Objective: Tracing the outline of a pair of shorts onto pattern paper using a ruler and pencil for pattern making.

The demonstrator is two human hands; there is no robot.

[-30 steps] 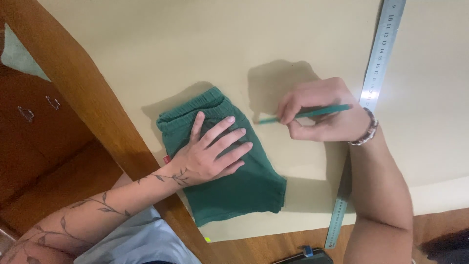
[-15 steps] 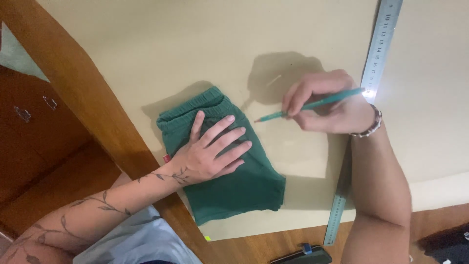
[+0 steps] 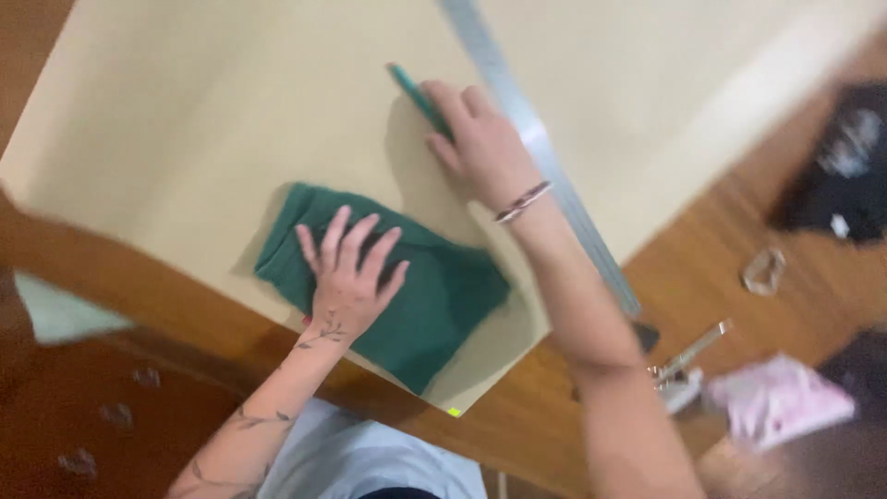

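Note:
A folded dark green cloth [image 3: 434,296] lies on a large cream paper sheet [image 3: 231,120]. My left hand [image 3: 346,268] presses flat on the cloth with fingers spread. Beyond the cloth, my right hand [image 3: 480,148] rests on the paper and grips a green pencil [image 3: 416,92] whose tip points away from me. A long metal ruler [image 3: 545,176] runs diagonally just right of that hand, which wears a bracelet on its wrist. The picture is blurred by motion.
The paper lies on a wooden table [image 3: 739,305]. At the right sit a pink cloth [image 3: 781,402], a small metal tool [image 3: 688,356], a clear object [image 3: 762,273] and something black [image 3: 836,166]. A wooden cabinet [image 3: 102,416] stands at the lower left.
The view has swung, so everything appears rotated. My right hand with the pencil has moved farther from the cloth, up the paper beside the ruler. My left hand stays on the cloth.

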